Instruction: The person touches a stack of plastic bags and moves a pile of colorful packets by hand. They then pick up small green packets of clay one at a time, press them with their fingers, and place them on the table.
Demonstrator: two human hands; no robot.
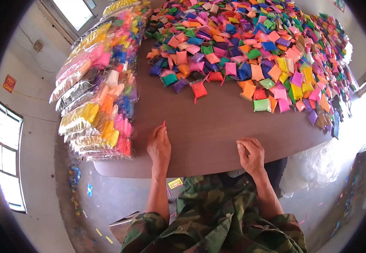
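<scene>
My left hand (160, 147) is over the near left part of the brown table (183, 126). Its fingers are pinched together, and the tip of a thin red strip (164, 123) sticks up from them. Near the table's front edge, my right hand (251, 155) is curled closed, with the thumb against the fingers. Whatever may be inside it is hidden. Ahead of both hands lies a large heap of small coloured packets (233, 46). A red packet (198, 89) lies at the near edge of that heap, with a thin red strip by it.
Clear plastic bags of coloured packets (94, 114) are stacked along the table's left side. White plastic sheeting (313, 168) hangs or lies beyond the right front edge. Scraps and a yellow card (175, 183) are on the floor below.
</scene>
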